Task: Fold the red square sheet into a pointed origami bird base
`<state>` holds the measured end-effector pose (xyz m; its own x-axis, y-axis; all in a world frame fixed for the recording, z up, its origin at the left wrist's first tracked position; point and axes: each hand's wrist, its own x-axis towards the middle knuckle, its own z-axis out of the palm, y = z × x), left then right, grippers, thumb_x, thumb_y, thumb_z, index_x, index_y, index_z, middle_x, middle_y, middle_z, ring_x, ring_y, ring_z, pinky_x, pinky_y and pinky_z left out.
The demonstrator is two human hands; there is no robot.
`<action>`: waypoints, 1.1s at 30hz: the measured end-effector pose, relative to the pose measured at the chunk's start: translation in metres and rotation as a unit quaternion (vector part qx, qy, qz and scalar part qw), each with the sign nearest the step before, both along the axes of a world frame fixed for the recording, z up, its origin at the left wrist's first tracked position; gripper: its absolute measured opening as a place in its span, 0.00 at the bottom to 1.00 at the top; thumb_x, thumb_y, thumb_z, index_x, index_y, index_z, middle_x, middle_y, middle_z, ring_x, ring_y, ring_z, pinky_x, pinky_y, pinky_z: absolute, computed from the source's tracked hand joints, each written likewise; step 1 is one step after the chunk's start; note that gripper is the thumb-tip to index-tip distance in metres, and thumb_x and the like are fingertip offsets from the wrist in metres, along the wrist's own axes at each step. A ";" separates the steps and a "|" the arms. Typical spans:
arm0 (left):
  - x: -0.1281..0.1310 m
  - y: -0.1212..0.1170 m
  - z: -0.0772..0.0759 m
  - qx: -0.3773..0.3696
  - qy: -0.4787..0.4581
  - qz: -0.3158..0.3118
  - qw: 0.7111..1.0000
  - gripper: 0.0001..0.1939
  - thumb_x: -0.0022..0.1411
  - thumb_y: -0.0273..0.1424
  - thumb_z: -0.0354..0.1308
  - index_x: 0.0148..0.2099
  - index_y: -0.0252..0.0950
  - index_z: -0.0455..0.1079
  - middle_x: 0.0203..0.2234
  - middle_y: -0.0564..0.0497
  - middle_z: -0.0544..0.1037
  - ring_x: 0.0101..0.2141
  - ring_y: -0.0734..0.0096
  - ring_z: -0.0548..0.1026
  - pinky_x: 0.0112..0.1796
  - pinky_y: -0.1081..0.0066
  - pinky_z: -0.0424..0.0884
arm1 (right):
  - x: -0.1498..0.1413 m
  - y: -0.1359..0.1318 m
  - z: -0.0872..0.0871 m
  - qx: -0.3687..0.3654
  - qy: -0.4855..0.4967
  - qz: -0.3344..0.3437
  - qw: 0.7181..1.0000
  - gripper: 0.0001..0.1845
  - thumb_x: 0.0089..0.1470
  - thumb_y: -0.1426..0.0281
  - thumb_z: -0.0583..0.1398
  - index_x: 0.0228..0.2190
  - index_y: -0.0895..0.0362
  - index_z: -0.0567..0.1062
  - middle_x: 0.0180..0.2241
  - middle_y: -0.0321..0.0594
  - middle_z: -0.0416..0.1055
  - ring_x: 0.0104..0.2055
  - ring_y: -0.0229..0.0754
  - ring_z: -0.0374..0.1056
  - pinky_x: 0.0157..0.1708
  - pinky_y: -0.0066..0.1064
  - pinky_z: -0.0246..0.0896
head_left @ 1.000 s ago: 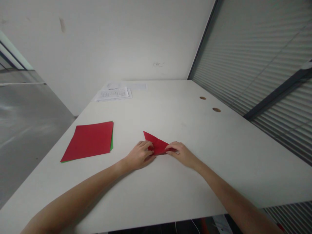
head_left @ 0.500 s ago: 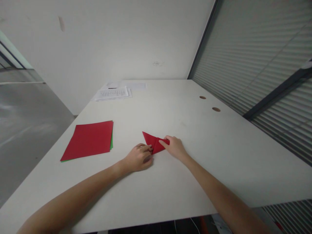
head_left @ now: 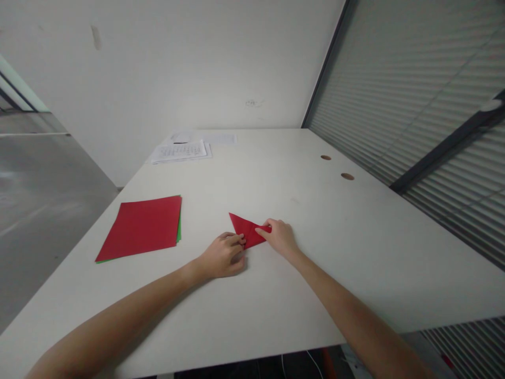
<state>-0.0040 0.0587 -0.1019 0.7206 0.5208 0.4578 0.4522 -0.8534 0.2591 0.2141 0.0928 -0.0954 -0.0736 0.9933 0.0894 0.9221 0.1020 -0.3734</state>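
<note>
A small red paper (head_left: 248,229), folded to a pointed shape, lies on the white table between my hands. Its sharp tip points to the far left. My left hand (head_left: 225,255) rests at its near left edge, with curled fingertips pressing on the paper and partly hiding it. At the right end, my right hand (head_left: 281,237) pinches the folded paper, thumb on top and fingers beyond the far edge. The underside of the paper is hidden.
To the left lies a stack of square red sheets (head_left: 142,226) with green paper (head_left: 179,229) showing beneath. Printed papers (head_left: 179,151) lie at the far left of the table (head_left: 256,310). Two round holes (head_left: 347,177) pierce its right side, near blinds (head_left: 394,105).
The raised fold under my right thumb looks slightly flatter against the paper. Both hands keep their places, and the whole view has shifted a little.
</note>
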 end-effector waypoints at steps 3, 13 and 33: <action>-0.004 0.005 0.000 -0.007 0.007 -0.027 1.000 0.08 0.59 0.27 0.53 0.36 0.32 0.74 0.42 0.38 0.79 0.47 0.56 0.78 0.48 0.57 0.73 | 0.001 0.001 0.000 -0.001 0.002 0.003 1.000 0.18 0.57 0.53 0.59 0.32 0.55 0.77 0.34 0.45 0.78 0.38 0.48 0.72 0.39 0.36 0.59; -0.012 0.015 0.008 -0.107 -0.021 -0.059 0.992 0.12 0.54 0.22 0.50 0.38 0.36 0.74 0.38 0.45 0.81 0.48 0.62 0.77 0.50 0.61 0.70 | 0.001 -0.001 -0.002 0.006 0.002 0.005 1.000 0.17 0.58 0.54 0.59 0.32 0.54 0.77 0.34 0.44 0.78 0.38 0.47 0.72 0.39 0.36 0.59; -0.010 0.009 0.007 -0.016 0.094 -0.044 0.994 0.13 0.60 0.28 0.53 0.45 0.36 0.74 0.47 0.44 0.77 0.48 0.60 0.76 0.54 0.56 0.64 | 0.001 0.002 0.000 -0.003 -0.001 0.001 1.000 0.19 0.58 0.53 0.58 0.32 0.55 0.77 0.34 0.44 0.79 0.36 0.46 0.72 0.34 0.33 0.57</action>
